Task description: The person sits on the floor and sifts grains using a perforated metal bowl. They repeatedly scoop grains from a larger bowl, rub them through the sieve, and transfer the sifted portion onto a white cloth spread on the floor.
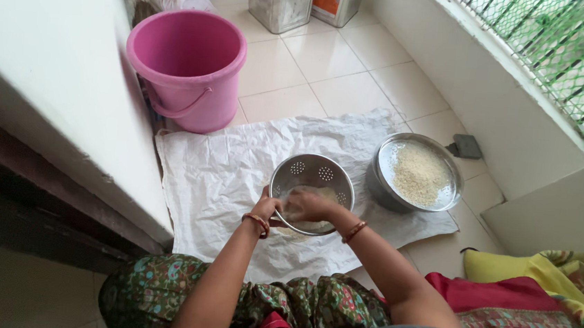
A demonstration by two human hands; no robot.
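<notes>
Sitting on a tiled floor (326, 76), a person in green patterned clothing works over a perforated steel colander (312, 176) at the centre of the frame, set on a white woven sheet (221, 179) spread across the tiles. The left hand (267, 206), bangle at the wrist, is clenched on the colander's near rim; the right hand (308, 205) lies inside the bowl, fingers spread loosely over pale grain (315, 223), gripping nothing that can be made out. Just right of the colander, at the sheet's edge, stands a steel pan (381, 181) holding more of the pale grain. A pink plastic bucket (187, 72) sits at upper left, beside a white wall (50, 62). Bright cloth (546, 288) lies bundled at lower right.
</notes>
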